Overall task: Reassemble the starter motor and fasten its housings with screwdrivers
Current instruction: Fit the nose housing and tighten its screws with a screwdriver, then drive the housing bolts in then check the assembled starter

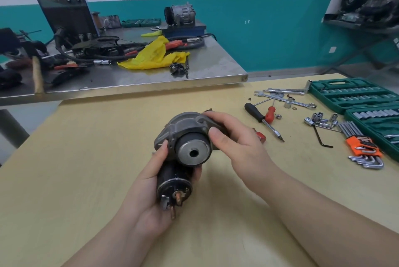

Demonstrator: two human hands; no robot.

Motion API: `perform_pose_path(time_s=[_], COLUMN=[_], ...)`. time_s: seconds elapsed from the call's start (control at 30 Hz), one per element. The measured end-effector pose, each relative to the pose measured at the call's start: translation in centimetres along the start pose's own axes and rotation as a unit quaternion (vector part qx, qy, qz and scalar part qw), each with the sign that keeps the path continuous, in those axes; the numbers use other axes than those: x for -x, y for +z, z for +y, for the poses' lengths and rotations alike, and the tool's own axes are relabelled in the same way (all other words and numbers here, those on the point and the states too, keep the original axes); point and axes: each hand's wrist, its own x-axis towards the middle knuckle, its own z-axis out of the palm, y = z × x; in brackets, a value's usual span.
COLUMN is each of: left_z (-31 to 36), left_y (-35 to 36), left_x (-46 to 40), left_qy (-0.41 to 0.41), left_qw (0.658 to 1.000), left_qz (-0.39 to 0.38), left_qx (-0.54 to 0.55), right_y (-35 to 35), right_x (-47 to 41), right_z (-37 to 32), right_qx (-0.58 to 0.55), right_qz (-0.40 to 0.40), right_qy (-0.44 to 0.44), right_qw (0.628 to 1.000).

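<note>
I hold the starter motor (185,137) above the middle of the wooden table (86,158). It has a grey cast housing at the top, a round metal end face with a centre hole, and a black solenoid with copper terminals pointing at me. My left hand (155,186) grips the black solenoid from below, thumb on the grey flange. My right hand (235,137) grips the housing's right side, thumb against the round end. Two screwdrivers lie to the right, one with a black handle (254,113), one with a red handle (270,114).
Spanners, loose sockets and washers (287,98) lie at the right rear. An orange holder of hex keys (362,148) and open green socket cases (354,94) fill the right edge. A cluttered steel bench (205,66) stands behind the table.
</note>
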Motion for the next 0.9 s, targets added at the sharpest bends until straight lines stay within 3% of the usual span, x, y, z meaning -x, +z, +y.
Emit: perform_pose_path(time_s=[0.33, 0.57, 0.77, 0.9], left_z=[-0.4, 0.8, 0.5, -0.2], left_y=[-0.2, -0.4, -0.5, -0.4], left_x=[1.0, 1.2, 1.2, 1.4], left_qy=[-0.087, -0.202, -0.209, -0.152], left_qw=[0.989, 0.951, 0.960, 0.980], left_qz=[-0.081, -0.230, -0.182, -0.127], left_qx=[-0.091, -0.041, -0.045, -0.022], right_y=[0.7, 1.2, 1.6, 1.5], right_x=[0.2, 0.6, 0.3, -0.5], right_z=[-1.0, -1.4, -0.5, 0.4], right_qx=[-0.113, -0.168, -0.126, -0.006], right_qz=[0.098, 0.058, 0.021, 0.001], right_qy=[0.054, 0.149, 0.170, 0.116], right_qw=[0.987, 0.973, 0.977, 0.993])
